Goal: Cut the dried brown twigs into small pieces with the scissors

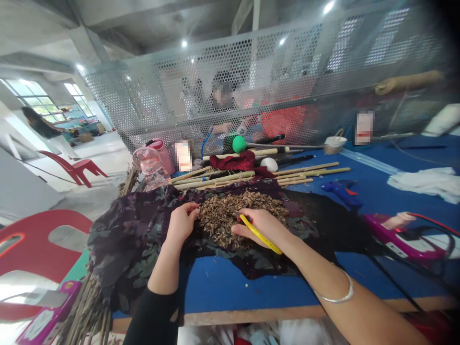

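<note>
A heap of dried brown plant pieces (223, 227) lies on a dark patterned cloth (136, 235) in front of me. My right hand (260, 225) is over the heap's right part, closed around yellow-handled pliers (264, 239). The handle runs back under the palm toward the wrist, and the small tip points left over the heap. At the heap's left edge is my left hand (182, 223), thumb and fingers pinched together. Whatever sits between those fingertips is too small to make out.
Behind the cloth lie several wooden sticks (226, 179), a dark red cloth (233, 161) and a green ball (239, 143). A blue glue gun (343, 191) and a magenta device with cables (406, 239) are at right. A perforated metal screen (161, 91) stands behind; a person is beyond it.
</note>
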`<state>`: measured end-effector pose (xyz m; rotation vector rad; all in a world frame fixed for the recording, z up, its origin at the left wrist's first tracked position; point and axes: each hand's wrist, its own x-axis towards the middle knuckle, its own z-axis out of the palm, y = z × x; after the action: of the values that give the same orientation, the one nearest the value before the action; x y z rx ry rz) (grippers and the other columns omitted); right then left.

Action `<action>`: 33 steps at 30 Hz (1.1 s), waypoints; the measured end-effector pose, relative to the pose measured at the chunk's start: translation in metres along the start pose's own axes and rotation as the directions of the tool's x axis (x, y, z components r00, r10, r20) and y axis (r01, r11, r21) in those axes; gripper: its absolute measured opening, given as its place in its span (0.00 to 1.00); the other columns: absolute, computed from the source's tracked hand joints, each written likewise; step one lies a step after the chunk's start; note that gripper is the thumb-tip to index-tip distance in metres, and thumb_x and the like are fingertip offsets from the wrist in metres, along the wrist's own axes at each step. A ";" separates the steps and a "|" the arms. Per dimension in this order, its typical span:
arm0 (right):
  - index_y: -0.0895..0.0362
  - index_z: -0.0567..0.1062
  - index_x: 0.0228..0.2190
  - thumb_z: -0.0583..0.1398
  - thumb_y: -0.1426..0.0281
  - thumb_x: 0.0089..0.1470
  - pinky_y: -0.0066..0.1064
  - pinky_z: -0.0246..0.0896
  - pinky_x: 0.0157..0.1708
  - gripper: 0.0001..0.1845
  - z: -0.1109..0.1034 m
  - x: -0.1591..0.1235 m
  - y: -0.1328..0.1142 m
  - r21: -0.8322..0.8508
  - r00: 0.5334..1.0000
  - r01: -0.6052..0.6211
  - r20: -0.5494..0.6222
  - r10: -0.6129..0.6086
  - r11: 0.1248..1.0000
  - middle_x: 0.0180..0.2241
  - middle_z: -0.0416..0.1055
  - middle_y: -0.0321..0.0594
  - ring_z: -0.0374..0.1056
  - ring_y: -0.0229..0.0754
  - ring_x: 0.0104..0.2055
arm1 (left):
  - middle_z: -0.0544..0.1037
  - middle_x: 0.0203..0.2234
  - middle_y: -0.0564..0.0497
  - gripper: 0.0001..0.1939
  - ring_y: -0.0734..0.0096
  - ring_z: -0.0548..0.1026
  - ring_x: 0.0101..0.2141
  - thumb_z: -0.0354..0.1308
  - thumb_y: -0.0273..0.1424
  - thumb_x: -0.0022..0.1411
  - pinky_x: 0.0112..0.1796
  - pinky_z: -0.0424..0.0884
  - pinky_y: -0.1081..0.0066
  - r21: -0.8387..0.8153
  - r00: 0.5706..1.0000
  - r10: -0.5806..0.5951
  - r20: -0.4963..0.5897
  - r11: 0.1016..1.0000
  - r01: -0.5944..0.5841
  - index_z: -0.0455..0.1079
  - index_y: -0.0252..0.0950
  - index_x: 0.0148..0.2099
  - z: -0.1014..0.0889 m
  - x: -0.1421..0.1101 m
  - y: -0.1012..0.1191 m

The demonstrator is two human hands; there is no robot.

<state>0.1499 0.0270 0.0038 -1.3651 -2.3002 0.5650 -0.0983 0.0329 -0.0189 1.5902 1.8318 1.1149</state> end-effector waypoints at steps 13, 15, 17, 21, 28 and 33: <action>0.57 0.70 0.37 0.55 0.53 0.52 0.26 0.57 0.28 0.21 0.001 0.004 0.009 0.225 0.980 0.118 -0.185 -0.077 0.967 0.25 0.72 0.38 0.67 0.39 0.26 | 0.78 0.36 0.42 0.16 0.59 0.74 0.39 0.54 0.27 0.54 0.41 0.65 0.67 0.522 0.995 -0.052 -0.086 0.848 0.089 0.72 0.34 0.46 -0.020 0.012 -0.022; 0.57 0.70 0.37 0.55 0.52 0.51 0.25 0.56 0.27 0.22 0.002 0.004 0.010 0.249 0.979 0.129 -0.186 -0.084 0.960 0.23 0.70 0.37 0.66 0.38 0.25 | 0.78 0.36 0.42 0.16 0.60 0.74 0.39 0.56 0.28 0.54 0.40 0.66 0.67 0.534 0.994 -0.085 -0.075 0.838 0.112 0.72 0.35 0.46 -0.020 0.014 -0.024; 0.58 0.70 0.38 0.55 0.52 0.51 0.25 0.56 0.26 0.22 0.003 0.004 0.010 0.275 0.977 0.147 -0.189 -0.096 0.950 0.24 0.70 0.37 0.65 0.38 0.24 | 0.77 0.39 0.40 0.15 0.58 0.74 0.40 0.57 0.30 0.52 0.39 0.66 0.67 0.567 0.989 -0.122 -0.082 0.811 0.147 0.73 0.37 0.44 -0.018 0.015 -0.024; 0.59 0.70 0.37 0.55 0.53 0.52 0.25 0.55 0.26 0.22 0.003 0.005 0.010 0.283 0.971 0.182 -0.202 -0.127 0.942 0.23 0.68 0.36 0.64 0.36 0.23 | 0.77 0.38 0.38 0.10 0.56 0.75 0.39 0.56 0.29 0.53 0.36 0.67 0.65 0.597 0.978 -0.179 -0.111 0.775 0.210 0.76 0.39 0.37 -0.015 0.015 -0.023; 0.58 0.69 0.36 0.56 0.55 0.53 0.24 0.55 0.26 0.19 0.007 0.005 0.011 0.286 0.969 0.212 -0.188 -0.162 0.934 0.24 0.67 0.35 0.64 0.36 0.24 | 0.77 0.37 0.36 0.14 0.53 0.75 0.39 0.50 0.26 0.56 0.37 0.67 0.62 0.573 0.980 -0.126 -0.157 0.796 0.194 0.75 0.36 0.40 -0.017 0.013 -0.013; 0.58 0.69 0.37 0.56 0.55 0.52 0.24 0.55 0.26 0.19 0.009 0.004 0.010 0.280 0.969 0.218 -0.177 -0.173 0.935 0.22 0.67 0.34 0.64 0.36 0.24 | 0.77 0.39 0.41 0.12 0.59 0.74 0.42 0.52 0.29 0.57 0.44 0.65 0.68 0.545 0.999 0.029 0.022 0.838 -0.037 0.76 0.37 0.40 -0.003 0.023 0.007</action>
<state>0.1508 0.0340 -0.0082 -0.9878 -2.0969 0.6866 -0.1017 0.0544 -0.0083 1.9281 2.2549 0.6053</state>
